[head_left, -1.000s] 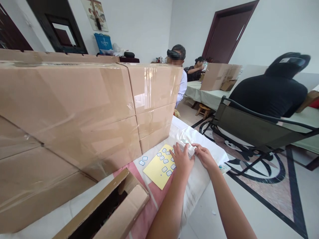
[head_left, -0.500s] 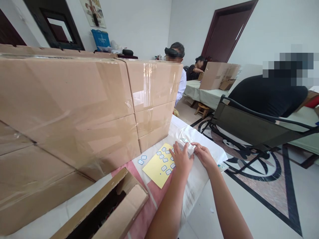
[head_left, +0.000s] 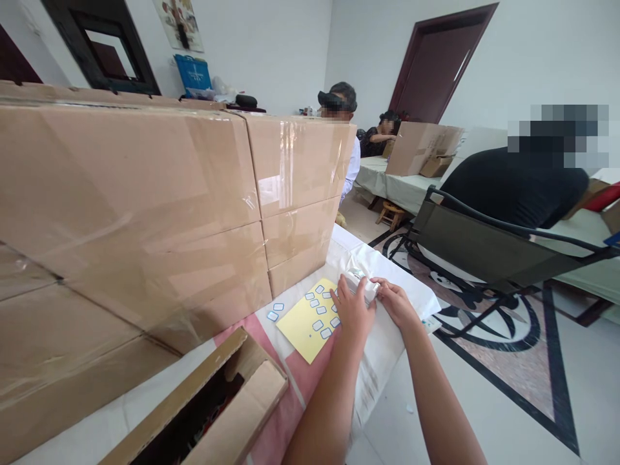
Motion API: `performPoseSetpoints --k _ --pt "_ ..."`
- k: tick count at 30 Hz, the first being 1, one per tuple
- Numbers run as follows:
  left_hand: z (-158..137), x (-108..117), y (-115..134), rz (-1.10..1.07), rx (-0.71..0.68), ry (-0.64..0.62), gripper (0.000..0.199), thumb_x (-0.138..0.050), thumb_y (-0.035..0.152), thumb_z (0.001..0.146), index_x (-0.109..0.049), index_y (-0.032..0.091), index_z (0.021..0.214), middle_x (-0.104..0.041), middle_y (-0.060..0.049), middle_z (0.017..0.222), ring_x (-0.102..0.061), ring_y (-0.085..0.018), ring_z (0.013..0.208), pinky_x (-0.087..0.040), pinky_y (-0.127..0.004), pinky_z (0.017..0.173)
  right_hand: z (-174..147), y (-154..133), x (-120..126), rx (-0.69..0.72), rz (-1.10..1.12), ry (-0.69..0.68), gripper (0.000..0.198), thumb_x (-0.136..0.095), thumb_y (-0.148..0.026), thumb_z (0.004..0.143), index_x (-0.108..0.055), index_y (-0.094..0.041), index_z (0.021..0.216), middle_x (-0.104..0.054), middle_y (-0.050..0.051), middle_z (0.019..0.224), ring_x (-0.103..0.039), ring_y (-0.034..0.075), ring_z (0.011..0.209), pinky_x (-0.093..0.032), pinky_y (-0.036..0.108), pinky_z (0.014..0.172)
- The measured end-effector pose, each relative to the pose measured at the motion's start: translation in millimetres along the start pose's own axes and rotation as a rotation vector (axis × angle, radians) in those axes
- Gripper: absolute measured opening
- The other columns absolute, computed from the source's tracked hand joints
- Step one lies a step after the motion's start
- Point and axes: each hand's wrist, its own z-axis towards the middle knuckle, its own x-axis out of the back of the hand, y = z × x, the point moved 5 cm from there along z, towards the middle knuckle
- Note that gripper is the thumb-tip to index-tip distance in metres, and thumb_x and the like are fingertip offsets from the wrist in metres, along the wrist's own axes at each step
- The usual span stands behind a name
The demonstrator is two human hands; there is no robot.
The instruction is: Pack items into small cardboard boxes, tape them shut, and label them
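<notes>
Both hands are at a small white packet [head_left: 371, 290] with a glossy, plastic-like surface; its exact kind I cannot make out. My left hand [head_left: 356, 309] lies over its near left side, fingers bent round it. At its right end, my right hand [head_left: 396, 303] pinches the edge between thumb and fingers. Just left of them a yellow sheet [head_left: 296, 329] carries several small white, blue-edged stickers [head_left: 318, 326], partly covered by my left fingers. Two more such pieces [head_left: 272, 316] lie on the cloth beyond the sheet's left edge. White plastic [head_left: 411, 284] spreads under and behind the packet.
Stacked, taped cartons [head_left: 203, 187] wall off the table's left and far side. An open carton [head_left: 261, 394] stands near me with dark contents. A folding chair [head_left: 475, 239] with a seated person is at right; other people sit further back.
The camera view has shifted very slightly. My hands keep almost the same place and grip on the white packet.
</notes>
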Motion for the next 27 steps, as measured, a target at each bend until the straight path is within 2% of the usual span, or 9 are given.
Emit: performPoseSetpoints --k 7,14,17,22,27 --pt "1.4 4.9 2.0 -0.019 -0.050 0.014 0.058 -0.073 0.038 0.084 -0.057 0.040 0.140 -0.031 -0.009 0.165 -0.038 -0.034 0.146 -0.037 -0.055 0.118 -0.4 -0.9 -1.0 0.003 0.035 -0.006 0.039 -0.074 -0.048 0.069 -0.049 -0.019 0.058 -0.065 0.006 0.124 -0.048 0.014 0.077 -0.044 0.030 0.076" --pt "1.7 4.1 1.3 -0.042 -0.058 0.015 0.056 -0.073 0.036 0.085 -0.059 0.038 0.138 -0.031 -0.009 0.164 -0.038 -0.035 0.146 -0.037 -0.054 0.118 -0.9 -1.4 -1.8 0.018 0.061 0.000 0.034 -0.075 -0.041 0.069 -0.052 -0.019 0.056 -0.066 0.006 0.122 -0.046 0.013 0.074 -0.044 0.030 0.074" --pt "1.8 3.0 1.1 -0.049 -0.061 0.022 0.057 -0.074 0.036 0.083 -0.059 0.038 0.138 -0.032 -0.009 0.164 -0.038 -0.035 0.146 -0.038 -0.054 0.118 -1.6 -1.7 -1.9 0.037 0.057 0.014 0.036 -0.074 -0.039 0.069 -0.049 -0.019 0.054 -0.067 0.006 0.120 -0.051 0.016 0.081 -0.044 0.029 0.075" --pt "2.1 -1.5 -0.4 -0.058 -0.067 0.040 0.059 -0.076 0.035 0.082 -0.059 0.037 0.138 -0.033 -0.009 0.163 -0.039 -0.035 0.144 -0.038 -0.055 0.118 -1.8 0.4 -0.4 0.092 0.029 0.065 0.033 -0.072 -0.036 0.071 -0.049 -0.020 0.052 -0.067 0.006 0.113 -0.055 0.024 0.109 -0.044 0.029 0.085" --pt "2.5 -2.2 -1.2 -0.069 -0.068 0.051 0.062 -0.078 0.034 0.079 -0.059 0.038 0.138 -0.033 -0.009 0.162 -0.039 -0.036 0.144 -0.038 -0.056 0.117 -0.1 3.7 1.2 0.128 0.003 0.089 0.029 -0.070 -0.032 0.071 -0.051 -0.021 0.052 -0.066 0.007 0.110 -0.055 0.026 0.115 -0.042 0.031 0.088"
